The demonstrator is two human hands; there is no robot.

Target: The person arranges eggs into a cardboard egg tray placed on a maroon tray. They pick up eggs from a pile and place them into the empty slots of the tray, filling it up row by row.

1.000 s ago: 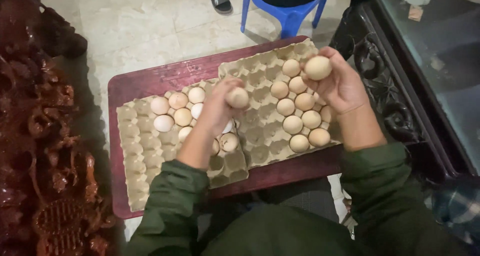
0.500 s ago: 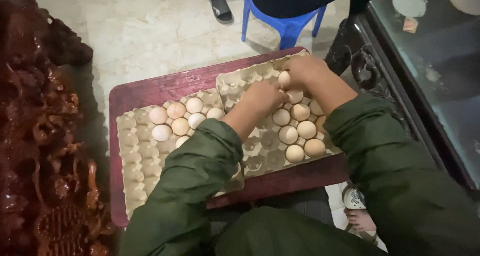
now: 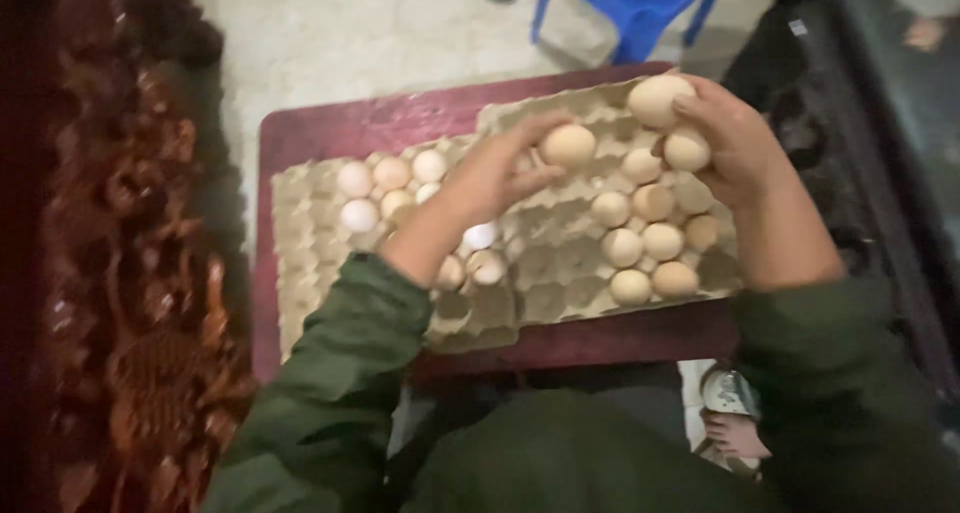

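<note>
Two hands over two egg trays on a dark red table (image 3: 330, 133). Left hand (image 3: 495, 173) reaching across from the left, fingers closed round one tan egg (image 3: 567, 145), held just above the right tray (image 3: 560, 273), near its far edge. Right hand (image 3: 735, 138) raised at the far right corner of that tray, clamped on two eggs at once: a large pale one (image 3: 655, 100) on top at the fingertips, a smaller one (image 3: 687, 150) tucked beneath it against the palm. Hands apart, the held eggs close to one another but not touching.

Right tray part filled: a cluster of tan eggs (image 3: 645, 243) in the cups toward its right side, the cups nearer the middle bare. Left tray (image 3: 300, 263) overlapped by the right one where they meet; a few paler eggs (image 3: 375, 188) in its far cups, two or three more (image 3: 480, 258) half hidden under the left forearm, count there unclear in the blur.

Green sleeves (image 3: 330, 393) on both arms. Carved dark wood furniture (image 3: 130, 273) along the left edge, blue plastic stool (image 3: 630, 8) beyond the table, sandalled foot (image 3: 730, 418) on the floor below the table's near edge.
</note>
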